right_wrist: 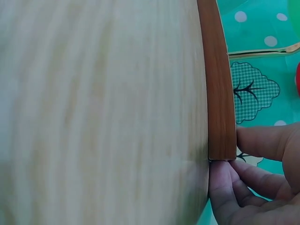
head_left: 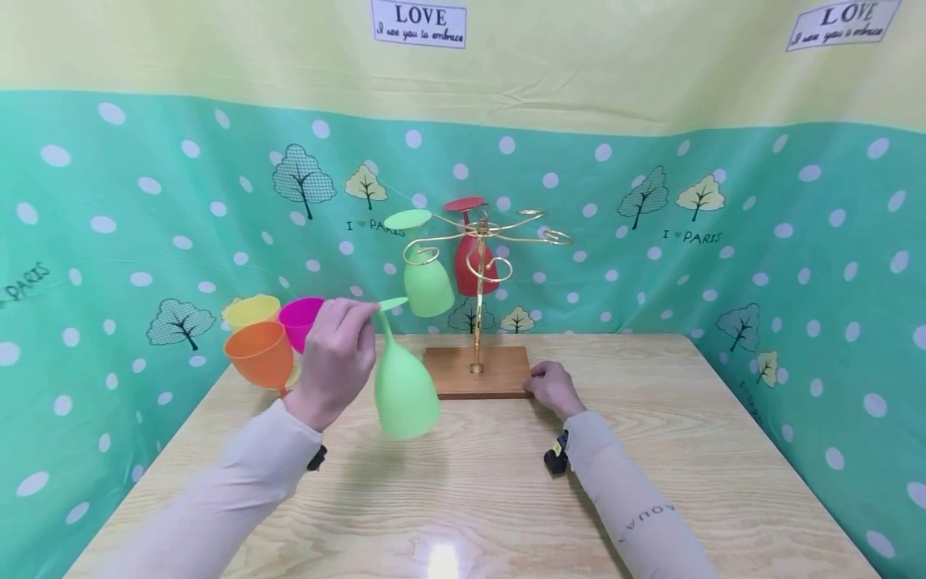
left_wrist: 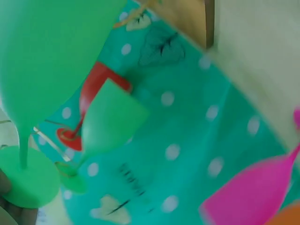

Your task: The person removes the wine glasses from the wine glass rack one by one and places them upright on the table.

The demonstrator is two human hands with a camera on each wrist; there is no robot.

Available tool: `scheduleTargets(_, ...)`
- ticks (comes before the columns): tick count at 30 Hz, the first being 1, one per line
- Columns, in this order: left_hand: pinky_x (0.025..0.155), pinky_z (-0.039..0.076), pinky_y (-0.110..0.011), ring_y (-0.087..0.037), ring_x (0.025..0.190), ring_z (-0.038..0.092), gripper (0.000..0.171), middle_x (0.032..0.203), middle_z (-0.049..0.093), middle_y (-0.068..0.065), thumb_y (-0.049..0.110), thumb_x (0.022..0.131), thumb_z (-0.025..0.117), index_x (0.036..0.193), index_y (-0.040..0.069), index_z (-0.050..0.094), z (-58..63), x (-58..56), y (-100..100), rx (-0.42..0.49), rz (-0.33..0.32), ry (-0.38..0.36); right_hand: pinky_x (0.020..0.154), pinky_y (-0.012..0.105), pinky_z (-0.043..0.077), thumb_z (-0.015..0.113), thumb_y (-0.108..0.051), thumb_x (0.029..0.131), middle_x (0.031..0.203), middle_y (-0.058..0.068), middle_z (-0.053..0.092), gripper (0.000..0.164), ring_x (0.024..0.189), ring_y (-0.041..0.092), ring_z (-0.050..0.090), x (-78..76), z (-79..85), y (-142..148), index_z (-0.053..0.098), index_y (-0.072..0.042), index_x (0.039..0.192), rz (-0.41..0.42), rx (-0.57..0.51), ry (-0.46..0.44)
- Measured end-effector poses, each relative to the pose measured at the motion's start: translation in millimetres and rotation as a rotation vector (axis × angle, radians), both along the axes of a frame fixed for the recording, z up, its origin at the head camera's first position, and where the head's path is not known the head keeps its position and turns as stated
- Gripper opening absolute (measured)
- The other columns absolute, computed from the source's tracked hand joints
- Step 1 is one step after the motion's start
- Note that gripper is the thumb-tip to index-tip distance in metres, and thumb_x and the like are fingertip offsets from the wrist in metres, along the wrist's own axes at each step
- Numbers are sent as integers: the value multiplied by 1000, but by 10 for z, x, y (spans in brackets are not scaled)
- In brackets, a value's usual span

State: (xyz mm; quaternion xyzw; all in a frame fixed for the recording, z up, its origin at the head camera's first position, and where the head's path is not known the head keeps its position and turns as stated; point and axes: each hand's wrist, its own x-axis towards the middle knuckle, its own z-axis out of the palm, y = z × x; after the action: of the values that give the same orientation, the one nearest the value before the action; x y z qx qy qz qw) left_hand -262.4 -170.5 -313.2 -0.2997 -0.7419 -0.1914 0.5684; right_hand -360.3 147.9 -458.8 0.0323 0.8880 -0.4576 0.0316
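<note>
A dotted teal and yellow cloth [head_left: 564, 161] hangs behind the pale wooden surface [head_left: 723, 482]. On it stands a brass rack [head_left: 478, 322] with a brown base [head_left: 499, 382]. The right hand [head_left: 555, 388] has a pinching grip on the base's right end. The left hand's [head_left: 336, 358] grip pinches the foot of a light green cup [head_left: 407, 394], upside down in the air, left of the rack; the fingertips seem partly hidden. A green cup [head_left: 428, 288] and a red cup [head_left: 464, 277] hang inverted from the rack. Orange [head_left: 259, 358], yellow [head_left: 249, 312] and pink cups [head_left: 298, 322] stand upright at left.
</note>
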Motion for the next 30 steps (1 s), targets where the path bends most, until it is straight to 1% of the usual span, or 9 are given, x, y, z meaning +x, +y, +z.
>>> scheduleTargets(3,66,50,-40,-33,73,55,16,79,60,-18,-14,79,56,90,-8,65,-182,-60,3,93,18,-70,88,43,48,64,-13,88,124,20,55,40,108,31,54,18,15,21,55,3,124,8,9,-18)
scheduleTargets(7,67,49,-40,-32,75,57,16,80,60,-17,-12,81,56,92,-7,66,-409,-133,-4,174,41,-166,88,44,47,62,-18,90,123,19,55,43,107,31,53,73,57,35,53,3,127,29,16,-26)
scheduleTargets(11,69,50,-40,-30,77,57,17,83,61,-17,-11,81,58,94,-7,67,-596,-175,-16,252,76,-268,93,47,46,60,-21,92,122,18,57,43,111,32,53,175,125,15,53,4,127,82,66,61)
scheduleTargets(15,70,50,-38,-28,79,58,17,85,63,-16,-10,82,59,96,-5,68,-740,-201,-19,358,108,-380,91,43,49,60,-20,93,115,13,62,37,106,28,58,347,202,-41,58,2,123,166,53,201)
scheduleTargets(20,68,50,-35,-23,77,59,18,84,64,-12,-6,85,57,97,-2,69,-861,-205,-16,509,128,-583,79,33,53,59,-25,95,98,-1,64,24,89,14,60,649,318,-158,67,-6,109,261,-44,386)
scheduleTargets(23,65,51,-32,-22,75,60,20,83,65,-12,-3,86,55,100,-2,69,-915,-211,-4,589,131,-703,76,30,53,58,-26,97,91,-4,64,20,84,11,59,799,380,-208,70,-11,99,337,-74,553)
scheduleTargets(25,61,51,-30,-22,73,61,21,83,66,-12,-2,86,54,101,-1,69,-945,-213,7,640,129,-775,74,29,53,57,-24,97,90,-6,64,17,84,10,59,871,397,-238,69,-12,94,408,-65,686)
scheduleTargets(28,61,51,-27,-23,77,61,23,87,66,-14,-2,85,54,103,-1,69,-991,-212,32,719,117,-886,76,28,52,60,-20,95,90,-4,64,13,86,11,59,962,403,-288,68,-11,92,520,-3,899)
scheduleTargets(30,62,51,-26,-23,80,61,25,90,67,-14,-1,84,55,105,-1,68,-1017,-205,52,770,114,-957,79,26,52,62,-20,93,93,-1,64,13,89,13,59,1009,398,-319,68,-8,93,576,46,1016)
